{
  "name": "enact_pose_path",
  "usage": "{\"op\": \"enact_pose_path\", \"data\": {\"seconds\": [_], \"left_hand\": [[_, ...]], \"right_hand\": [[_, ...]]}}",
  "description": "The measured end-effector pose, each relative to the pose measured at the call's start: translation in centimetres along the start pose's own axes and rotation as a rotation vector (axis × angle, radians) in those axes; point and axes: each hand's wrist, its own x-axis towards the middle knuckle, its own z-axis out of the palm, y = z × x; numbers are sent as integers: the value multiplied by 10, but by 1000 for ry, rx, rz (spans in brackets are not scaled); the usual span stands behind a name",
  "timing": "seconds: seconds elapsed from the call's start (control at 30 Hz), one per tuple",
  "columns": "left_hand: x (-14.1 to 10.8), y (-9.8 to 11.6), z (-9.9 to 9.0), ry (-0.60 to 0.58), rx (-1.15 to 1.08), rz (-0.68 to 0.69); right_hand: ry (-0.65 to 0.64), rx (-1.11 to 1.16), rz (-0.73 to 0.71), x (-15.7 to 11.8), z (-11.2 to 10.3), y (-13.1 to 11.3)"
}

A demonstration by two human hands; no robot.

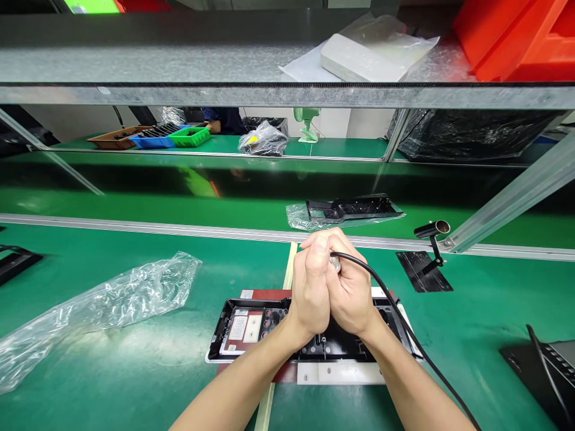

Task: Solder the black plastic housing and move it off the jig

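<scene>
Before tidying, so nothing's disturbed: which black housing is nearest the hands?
The housing on the fixture, below left hand and right hand; others lie farther away.

A long, shallow black plastic tray-like panel [341, 347] lies hollow side up, lengthwise from nine to three o'clock, in a reddish-brown and white flat fixture [350, 373] at six o'clock of the view. Above it, a silver-ended tool [336, 263], mostly hidden, sits clasped between left hand [309, 287] and right hand [353, 281], its thin black cable [380, 284] curving toward five o'clock.
</scene>
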Motion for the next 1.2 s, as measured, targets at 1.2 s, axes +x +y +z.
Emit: {"op": "enact_pose_path", "data": {"seconds": [1.2], "left_hand": [[2,1,0,8,73,-15]], "right_hand": [[-52,0,33,2,-3,-1]]}}
